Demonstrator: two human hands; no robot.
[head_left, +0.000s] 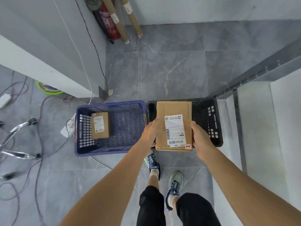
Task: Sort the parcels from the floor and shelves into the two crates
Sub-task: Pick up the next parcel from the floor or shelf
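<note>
where the floor (171,62) runs off to its left edge, i see loose cables (37,144) trailing past chrome chair legs (14,134), with a green roll (48,88) tucked under a white cabinet (40,51). toward the floor's far edge a red fire extinguisher (109,22) and two cardboard tubes (123,22) lean in the corner. nearer me, the blue crate (81,149) sits on the floor, and a small parcel (99,125) lies flat inside it, against its left wall, label up. just beside it, touching or nearly so, stands the black crate (218,124). my left hand (150,132) has its fingers clenched on the left edge of a larger cardboard parcel (173,111), and my right hand (201,137) has its fingers clenched on the right edge; the parcel is held flat above the left half of the black crate, white shipping label (175,130) facing up. i cannot tell what lies beneath it in the crate. at the floor's right edge a pale shelf (268,128) runs along. my shoes (175,181) stand on the floor's near edge.
</note>
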